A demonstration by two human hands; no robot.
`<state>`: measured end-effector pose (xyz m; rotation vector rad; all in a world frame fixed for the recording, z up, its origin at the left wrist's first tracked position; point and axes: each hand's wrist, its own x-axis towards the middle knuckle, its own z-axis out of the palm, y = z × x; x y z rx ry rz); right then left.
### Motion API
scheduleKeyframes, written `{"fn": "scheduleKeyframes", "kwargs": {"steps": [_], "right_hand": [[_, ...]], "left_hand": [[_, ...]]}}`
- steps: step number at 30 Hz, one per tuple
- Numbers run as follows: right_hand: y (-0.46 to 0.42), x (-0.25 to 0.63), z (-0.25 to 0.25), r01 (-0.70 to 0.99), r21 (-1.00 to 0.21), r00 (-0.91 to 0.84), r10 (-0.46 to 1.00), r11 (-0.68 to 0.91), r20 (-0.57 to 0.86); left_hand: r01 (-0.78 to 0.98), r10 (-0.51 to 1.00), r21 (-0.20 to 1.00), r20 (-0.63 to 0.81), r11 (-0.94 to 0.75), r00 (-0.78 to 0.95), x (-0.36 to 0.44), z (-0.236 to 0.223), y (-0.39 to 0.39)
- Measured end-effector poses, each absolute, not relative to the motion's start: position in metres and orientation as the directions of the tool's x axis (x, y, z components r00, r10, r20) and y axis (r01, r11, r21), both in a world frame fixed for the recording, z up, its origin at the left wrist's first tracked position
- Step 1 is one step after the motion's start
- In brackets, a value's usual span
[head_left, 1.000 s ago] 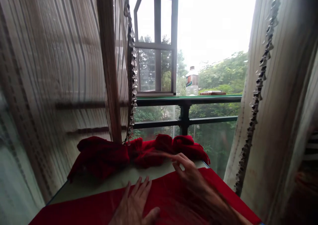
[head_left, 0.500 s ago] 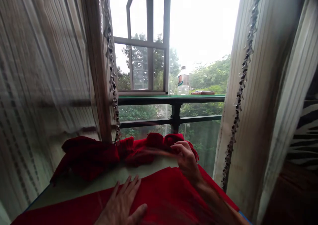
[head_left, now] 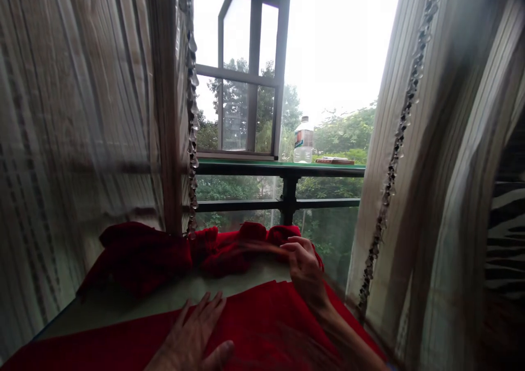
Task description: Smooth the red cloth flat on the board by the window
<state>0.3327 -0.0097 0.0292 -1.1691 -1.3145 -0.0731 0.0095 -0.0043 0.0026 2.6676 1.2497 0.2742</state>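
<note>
A red cloth [head_left: 262,327] lies flat over the near part of a pale table [head_left: 123,305]. Along the table's far edge the same red fabric is bunched into a heap [head_left: 164,251]. My left hand [head_left: 192,338] rests flat on the flat red cloth, fingers stretched out toward the heap. My right hand [head_left: 303,267] reaches to the right end of the heap, with its fingers curled and pinched on the bunched red fabric.
Striped curtains with beaded trim hang at the left [head_left: 82,130] and right [head_left: 430,169]. Behind the table stands a dark railing [head_left: 283,170] with a plastic bottle [head_left: 303,140] and a flat reddish object [head_left: 334,161] on it. An open window frame [head_left: 250,76] and trees lie beyond.
My right hand has moved forward from the flat cloth to the heap's right end and closed its fingers on the fabric. The left hand stays flat. The view shifted slightly.
</note>
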Motion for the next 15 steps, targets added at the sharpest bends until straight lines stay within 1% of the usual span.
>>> {"fn": "scheduleKeyframes", "kwargs": {"steps": [5, 10, 12, 15], "right_hand": [[-0.009, 0.331, 0.029, 0.624, -0.611, 0.303, 0.569, 0.488, 0.764], [-0.014, 0.316, 0.028, 0.617, -0.619, 0.303, 0.580, 0.486, 0.756], [-0.020, 0.304, 0.028, 0.599, -0.622, 0.276, 0.599, 0.504, 0.751], [-0.029, 0.284, 0.027, 0.537, -0.645, 0.202, 0.659, 0.544, 0.724]], "left_hand": [[0.732, 0.770, 0.249, 0.128, -0.635, 0.625, 0.010, 0.004, -0.005], [0.751, 0.782, 0.219, 0.137, -0.623, 0.609, 0.011, -0.008, -0.001], [0.759, 0.789, 0.216, 0.149, -0.614, 0.596, 0.011, -0.016, 0.002], [0.745, 0.781, 0.239, 0.130, -0.623, 0.611, 0.012, -0.021, 0.002]]}}
